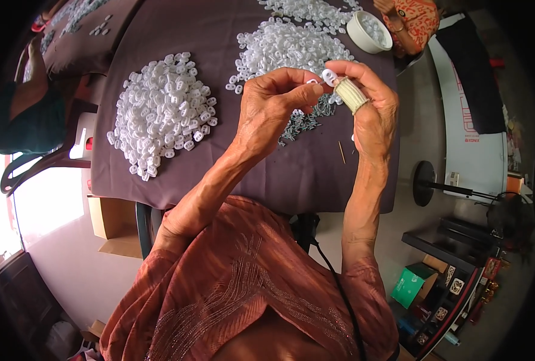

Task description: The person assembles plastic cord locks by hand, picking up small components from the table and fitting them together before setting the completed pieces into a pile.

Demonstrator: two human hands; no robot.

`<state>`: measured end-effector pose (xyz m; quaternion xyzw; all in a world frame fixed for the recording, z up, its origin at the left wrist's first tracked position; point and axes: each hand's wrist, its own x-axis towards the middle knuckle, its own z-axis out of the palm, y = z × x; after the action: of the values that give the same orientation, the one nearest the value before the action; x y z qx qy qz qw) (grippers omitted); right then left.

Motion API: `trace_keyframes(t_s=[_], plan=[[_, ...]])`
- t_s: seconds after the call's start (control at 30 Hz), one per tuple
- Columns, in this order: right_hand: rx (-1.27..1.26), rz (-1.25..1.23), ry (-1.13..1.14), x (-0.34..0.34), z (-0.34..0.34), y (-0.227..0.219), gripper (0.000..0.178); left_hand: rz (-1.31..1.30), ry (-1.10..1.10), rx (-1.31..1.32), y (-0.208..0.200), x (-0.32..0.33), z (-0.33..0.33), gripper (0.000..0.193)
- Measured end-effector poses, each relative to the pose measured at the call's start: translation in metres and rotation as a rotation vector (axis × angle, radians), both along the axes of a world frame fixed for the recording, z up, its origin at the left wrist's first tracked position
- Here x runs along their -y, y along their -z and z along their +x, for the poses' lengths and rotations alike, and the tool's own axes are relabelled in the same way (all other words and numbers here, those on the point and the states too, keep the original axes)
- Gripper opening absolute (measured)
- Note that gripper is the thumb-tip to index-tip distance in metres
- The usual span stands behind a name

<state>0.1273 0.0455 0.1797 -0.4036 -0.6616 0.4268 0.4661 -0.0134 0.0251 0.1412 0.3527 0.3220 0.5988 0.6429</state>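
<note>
My right hand (377,107) pinches a small white oval plastic piece with two holes (329,76) between its fingertips. A cream ribbed cloth band (352,96) wraps its thumb. Close against it, my left hand (267,99) has thumb and index finger pinched together, with a bit of another white plastic piece (311,81) showing at the tips. Both hands are raised over the table. Below them lies a scatter of tiny grey-green rod-like pieces (300,125), partly hidden by the hands.
A large pile of white plastic pieces (162,114) lies left on the brown-covered table (231,171), another pile (285,48) beyond my hands. A white tub (368,33) stands far right beside another person's arm (405,39). A thin wooden stick (341,152) lies near my right forearm.
</note>
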Motion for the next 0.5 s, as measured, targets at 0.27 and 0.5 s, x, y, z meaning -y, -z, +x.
trace_keyframes(t_s=[0.27,0.5], plan=[[0.102,0.054,0.027,0.0,0.0002,0.0033,0.024,0.008,-0.002,-0.008,0.003,-0.0011,0.0004,0.015],[0.183,0.175,0.037,-0.002,0.0016,0.0044,0.027,0.001,-0.01,-0.017,0.002,-0.0017,0.0001,0.016]])
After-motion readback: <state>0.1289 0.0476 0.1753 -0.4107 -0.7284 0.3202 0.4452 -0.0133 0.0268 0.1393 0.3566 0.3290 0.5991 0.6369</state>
